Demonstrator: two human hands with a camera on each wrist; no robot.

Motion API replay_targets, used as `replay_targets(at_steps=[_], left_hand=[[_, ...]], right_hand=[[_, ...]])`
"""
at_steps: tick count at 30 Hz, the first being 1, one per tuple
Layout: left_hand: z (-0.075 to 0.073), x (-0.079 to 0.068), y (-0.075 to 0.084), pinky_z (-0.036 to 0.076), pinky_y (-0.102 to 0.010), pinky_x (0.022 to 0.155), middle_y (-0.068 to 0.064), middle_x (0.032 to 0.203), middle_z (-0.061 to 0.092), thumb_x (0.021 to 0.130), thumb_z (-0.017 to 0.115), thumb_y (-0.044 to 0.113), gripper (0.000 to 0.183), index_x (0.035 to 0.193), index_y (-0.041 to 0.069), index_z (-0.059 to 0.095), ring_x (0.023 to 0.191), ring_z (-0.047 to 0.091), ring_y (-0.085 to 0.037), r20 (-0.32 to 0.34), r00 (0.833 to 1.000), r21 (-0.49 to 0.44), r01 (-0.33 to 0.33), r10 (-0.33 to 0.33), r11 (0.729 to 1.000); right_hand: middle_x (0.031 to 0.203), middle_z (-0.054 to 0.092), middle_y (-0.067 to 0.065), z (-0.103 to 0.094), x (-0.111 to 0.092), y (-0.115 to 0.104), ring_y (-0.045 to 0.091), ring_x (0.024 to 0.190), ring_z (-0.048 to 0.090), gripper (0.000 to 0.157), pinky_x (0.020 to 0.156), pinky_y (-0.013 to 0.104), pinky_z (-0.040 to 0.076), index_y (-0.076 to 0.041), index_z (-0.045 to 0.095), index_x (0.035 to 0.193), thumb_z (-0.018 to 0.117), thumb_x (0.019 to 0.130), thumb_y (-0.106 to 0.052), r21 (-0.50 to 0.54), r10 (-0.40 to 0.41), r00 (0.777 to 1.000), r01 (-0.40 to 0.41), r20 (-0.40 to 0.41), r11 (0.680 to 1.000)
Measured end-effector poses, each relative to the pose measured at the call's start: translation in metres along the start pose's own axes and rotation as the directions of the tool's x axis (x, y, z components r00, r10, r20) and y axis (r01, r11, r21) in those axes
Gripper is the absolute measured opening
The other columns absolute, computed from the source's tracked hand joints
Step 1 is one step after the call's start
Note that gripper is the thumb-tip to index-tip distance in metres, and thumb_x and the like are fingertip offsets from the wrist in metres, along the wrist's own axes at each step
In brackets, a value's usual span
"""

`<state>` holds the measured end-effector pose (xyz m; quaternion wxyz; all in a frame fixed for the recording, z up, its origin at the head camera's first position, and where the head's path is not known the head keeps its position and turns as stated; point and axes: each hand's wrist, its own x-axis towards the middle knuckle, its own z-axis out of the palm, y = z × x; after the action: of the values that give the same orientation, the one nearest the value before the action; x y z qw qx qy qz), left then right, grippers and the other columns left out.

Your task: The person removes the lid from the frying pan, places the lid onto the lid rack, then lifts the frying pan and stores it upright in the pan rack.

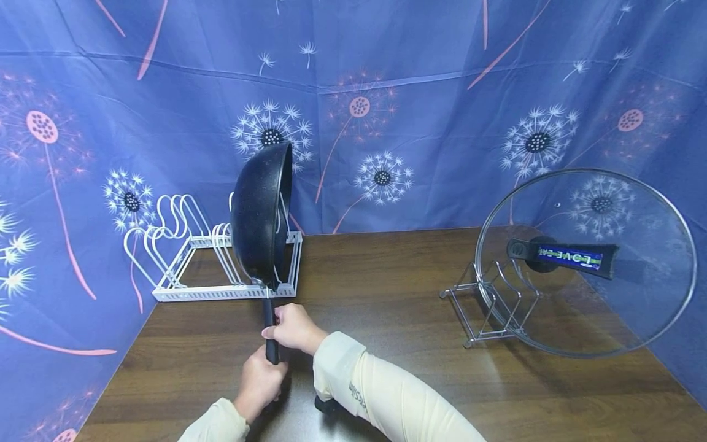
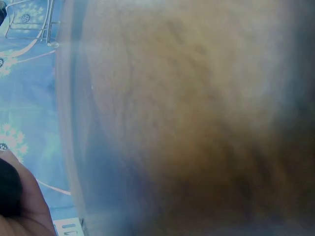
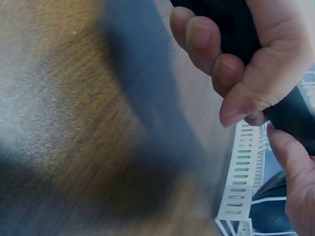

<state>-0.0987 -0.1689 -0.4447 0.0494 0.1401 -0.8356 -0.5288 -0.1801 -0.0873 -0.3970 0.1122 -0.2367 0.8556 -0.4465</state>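
A black wok [image 1: 256,209] stands on edge in a white pan rack [image 1: 221,293], its rounded bottom to the left and its handle towards me. My right hand [image 1: 295,326] grips the black handle [image 1: 269,322] partway along. Closer to me, my left hand [image 1: 261,377] holds the handle's end. In the right wrist view, curled fingers [image 3: 229,71] wrap the dark handle, and a second hand's thumb shows below. Only part of a hand [image 2: 34,201] against something black appears in the left wrist view.
A glass lid [image 1: 635,313] with a black handle leans in a small metal wire rack [image 1: 491,334] on the right. White wire dividers [image 1: 166,233] stand left of the wok. A small black object [image 1: 324,405] shows beside my right sleeve. Blue patterned cloth [image 1: 420,123] borders the wooden table [image 1: 375,276].
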Motion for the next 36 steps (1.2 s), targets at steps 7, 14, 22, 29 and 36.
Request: replay_targets(at_steps=[7,14,22,29,36], left_hand=[[-0.002,0.003,0.003,0.036,-0.021,0.03,0.003,0.042,0.042,0.073,0.058,-0.004,0.013,0.077,0.0,0.047,0.029,0.04,-0.007,0.026,1.0,-0.054,0.0,0.001,0.999],[0.0,0.003,-0.004,0.038,-0.023,0.032,0.002,0.042,0.042,0.074,0.059,-0.003,0.013,0.081,-0.002,0.047,0.031,0.041,-0.008,0.048,0.999,-0.045,0.018,-0.016,0.999],[0.001,0.006,-0.009,0.043,-0.026,0.037,-0.001,0.048,0.045,0.077,0.059,0.0,0.014,0.083,0.0,0.047,0.035,0.045,-0.011,0.117,0.992,-0.082,0.062,-0.052,0.995],[-0.003,0.012,-0.01,0.046,-0.03,0.042,-0.003,0.055,0.049,0.075,0.063,0.004,0.017,0.082,0.001,0.048,0.041,0.05,-0.016,0.154,0.988,0.014,0.001,-0.003,1.0],[-0.011,0.02,-0.005,0.047,-0.033,0.056,-0.004,0.069,0.058,0.076,0.067,0.008,0.029,0.097,-0.005,0.054,0.055,0.056,-0.019,0.14,0.987,0.147,-0.105,0.085,0.984]], right_hand=[[0.043,0.037,-0.008,-0.002,0.004,-0.004,0.01,0.043,0.036,0.026,0.042,0.02,0.027,-0.005,0.054,0.059,0.073,0.077,-0.008,-0.02,0.037,0.999,-0.037,0.01,0.999],[0.046,0.047,-0.003,0.001,0.003,-0.001,0.011,0.046,0.042,0.023,0.045,0.019,0.032,-0.002,0.056,0.062,0.074,0.075,-0.007,-0.053,0.027,0.999,-0.026,0.023,0.998],[0.051,0.048,-0.001,0.004,0.004,0.007,0.013,0.048,0.044,0.024,0.046,0.02,0.034,-0.003,0.053,0.062,0.073,0.076,-0.006,-0.037,0.029,1.0,-0.029,0.001,0.999],[0.058,0.052,0.0,0.003,0.002,0.013,0.013,0.053,0.047,0.018,0.052,0.021,0.039,-0.003,0.057,0.072,0.071,0.081,-0.008,0.003,0.046,0.999,-0.046,0.02,0.999],[0.066,0.061,0.004,0.001,0.002,0.016,0.013,0.058,0.06,0.021,0.054,0.019,0.05,0.007,0.063,0.102,0.067,0.085,-0.005,0.104,0.053,0.997,-0.058,0.054,0.993]])
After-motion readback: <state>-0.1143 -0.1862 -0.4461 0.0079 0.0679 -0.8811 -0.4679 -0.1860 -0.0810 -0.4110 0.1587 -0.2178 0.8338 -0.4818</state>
